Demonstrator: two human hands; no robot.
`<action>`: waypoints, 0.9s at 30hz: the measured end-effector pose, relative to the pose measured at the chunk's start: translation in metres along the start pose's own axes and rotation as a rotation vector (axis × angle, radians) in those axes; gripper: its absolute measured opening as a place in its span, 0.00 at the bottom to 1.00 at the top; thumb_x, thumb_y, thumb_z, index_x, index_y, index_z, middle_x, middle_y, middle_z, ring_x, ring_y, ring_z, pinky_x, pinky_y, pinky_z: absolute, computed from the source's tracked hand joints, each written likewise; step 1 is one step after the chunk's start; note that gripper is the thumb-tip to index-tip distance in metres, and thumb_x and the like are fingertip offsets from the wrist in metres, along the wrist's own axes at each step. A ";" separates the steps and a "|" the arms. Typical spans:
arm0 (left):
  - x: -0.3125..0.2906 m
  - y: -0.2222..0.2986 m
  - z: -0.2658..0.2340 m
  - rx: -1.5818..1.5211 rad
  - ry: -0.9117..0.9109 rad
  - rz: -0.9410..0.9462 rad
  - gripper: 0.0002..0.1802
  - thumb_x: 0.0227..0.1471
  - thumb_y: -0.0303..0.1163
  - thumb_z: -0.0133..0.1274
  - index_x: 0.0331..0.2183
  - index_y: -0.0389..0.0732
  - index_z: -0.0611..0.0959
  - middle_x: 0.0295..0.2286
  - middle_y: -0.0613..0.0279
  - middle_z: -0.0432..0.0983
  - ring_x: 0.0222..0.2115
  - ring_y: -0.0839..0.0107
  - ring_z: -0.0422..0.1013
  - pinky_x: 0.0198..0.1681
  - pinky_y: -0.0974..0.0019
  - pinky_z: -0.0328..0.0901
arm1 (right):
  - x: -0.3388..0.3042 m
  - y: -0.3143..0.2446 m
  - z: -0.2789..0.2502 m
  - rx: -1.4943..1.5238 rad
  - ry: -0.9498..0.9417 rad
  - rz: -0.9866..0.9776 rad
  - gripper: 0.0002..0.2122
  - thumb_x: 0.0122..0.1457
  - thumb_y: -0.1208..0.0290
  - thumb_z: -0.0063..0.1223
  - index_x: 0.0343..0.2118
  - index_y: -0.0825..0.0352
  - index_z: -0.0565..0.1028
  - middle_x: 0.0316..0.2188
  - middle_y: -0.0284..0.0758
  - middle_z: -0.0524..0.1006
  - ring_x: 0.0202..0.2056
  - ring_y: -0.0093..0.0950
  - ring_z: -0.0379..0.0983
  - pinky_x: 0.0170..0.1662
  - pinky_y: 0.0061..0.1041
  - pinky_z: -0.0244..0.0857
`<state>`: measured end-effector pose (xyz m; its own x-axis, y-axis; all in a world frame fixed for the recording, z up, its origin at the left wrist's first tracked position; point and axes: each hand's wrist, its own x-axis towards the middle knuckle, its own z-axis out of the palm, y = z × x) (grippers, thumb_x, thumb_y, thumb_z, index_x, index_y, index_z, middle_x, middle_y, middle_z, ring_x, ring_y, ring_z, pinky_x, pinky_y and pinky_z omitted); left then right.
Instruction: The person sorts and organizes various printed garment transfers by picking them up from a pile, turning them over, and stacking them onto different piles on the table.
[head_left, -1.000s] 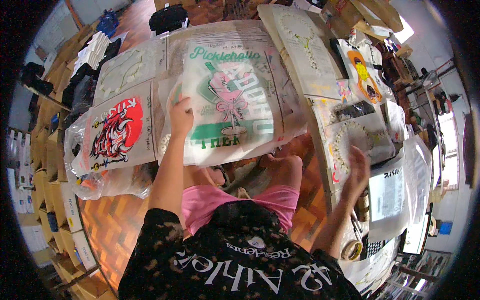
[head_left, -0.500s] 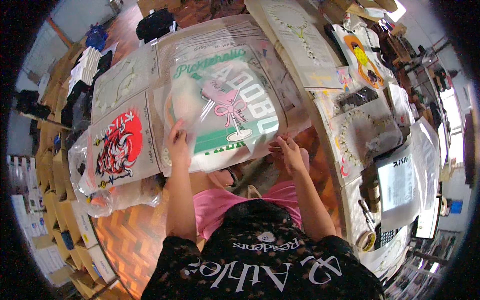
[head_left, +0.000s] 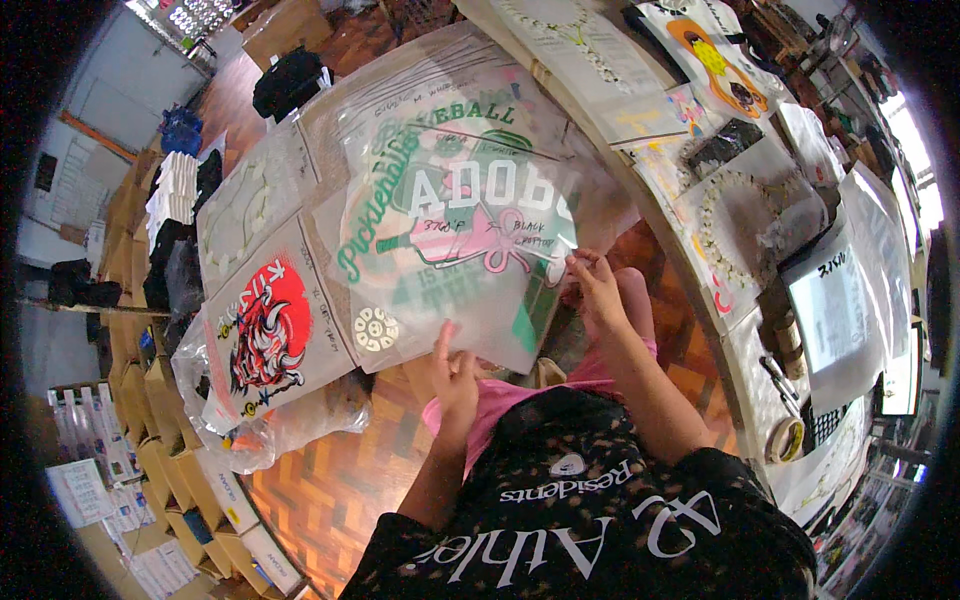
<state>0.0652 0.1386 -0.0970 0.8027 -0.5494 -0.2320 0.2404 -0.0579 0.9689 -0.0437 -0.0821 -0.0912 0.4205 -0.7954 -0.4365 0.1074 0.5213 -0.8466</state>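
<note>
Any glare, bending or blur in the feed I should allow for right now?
Head view: fisheye bends the right-hand table and blackens the corners; head view: window at far right looks washed out; head view: overlapping translucent sheets muddle the prints, though the left hand and right hand read clearly.

A clear, see-through film sheet (head_left: pixel 465 280) with a pink bow print and dark handwriting lies askew, the print turned sideways, its near end reaching past the edge of the counter (head_left: pixel 322 180). It overlaps other printed films (head_left: pixel 430 120) bearing green lettering and bold white capitals, which show through one another, so their exact layering cannot be told.
</note>
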 end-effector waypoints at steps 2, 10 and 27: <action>-0.006 -0.002 0.004 -0.001 -0.113 -0.025 0.28 0.48 0.15 0.42 0.54 0.35 0.63 0.36 0.55 0.72 0.27 0.74 0.68 0.34 0.71 0.66 | 0.009 -0.005 0.000 -0.085 0.062 -0.117 0.20 0.53 0.67 0.56 0.45 0.70 0.64 0.32 0.34 0.71 0.31 0.25 0.69 0.33 0.21 0.64; -0.002 0.032 0.008 0.094 -0.306 -0.085 0.25 0.53 0.27 0.48 0.53 0.38 0.66 0.29 0.62 0.72 0.33 0.74 0.69 0.38 0.73 0.64 | 0.066 -0.028 -0.031 -0.431 0.253 0.215 0.24 0.48 0.51 0.58 0.41 0.65 0.68 0.28 0.31 0.70 0.30 0.25 0.67 0.24 0.29 0.64; 0.074 0.059 -0.038 0.287 -0.179 -0.041 0.20 0.51 0.28 0.51 0.47 0.34 0.72 0.33 0.65 0.71 0.30 0.76 0.72 0.31 0.74 0.65 | 0.060 -0.042 -0.025 -0.238 0.283 0.048 0.22 0.52 0.66 0.52 0.49 0.62 0.61 0.32 0.35 0.70 0.28 0.25 0.68 0.30 0.26 0.65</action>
<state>0.1594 0.1265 -0.0601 0.6808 -0.6779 -0.2773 0.0870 -0.3011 0.9496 -0.0452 -0.1598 -0.0895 0.1510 -0.8429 -0.5164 -0.1327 0.5004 -0.8556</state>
